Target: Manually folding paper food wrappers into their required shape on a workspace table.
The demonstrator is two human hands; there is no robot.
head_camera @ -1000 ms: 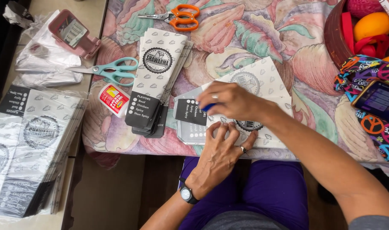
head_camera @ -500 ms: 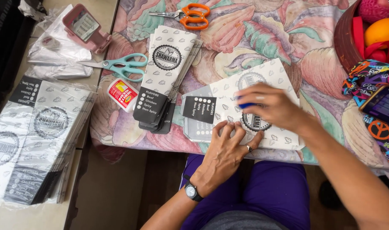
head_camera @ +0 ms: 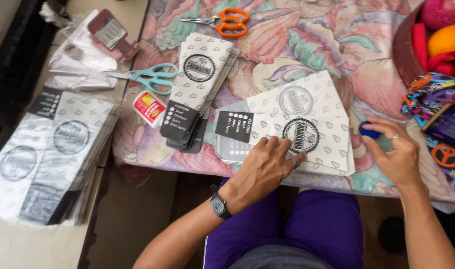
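Your left hand (head_camera: 264, 167) lies spread flat on the paper bag (head_camera: 307, 127) at the table's near edge, its length running leftward, while your right hand (head_camera: 394, 154), just right of it, pinches a blue cap (head_camera: 369, 130)

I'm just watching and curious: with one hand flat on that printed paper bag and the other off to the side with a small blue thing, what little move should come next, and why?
Probably bring the right hand back with the small blue object to the printed paper bag. The left hand lies flat on it, while the blue thing sits off its right edge.

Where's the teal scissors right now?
In the head view, the teal scissors lie at the left edge of the floral tablecloth, just above the small glue bottle and left of the stack of printed bags.
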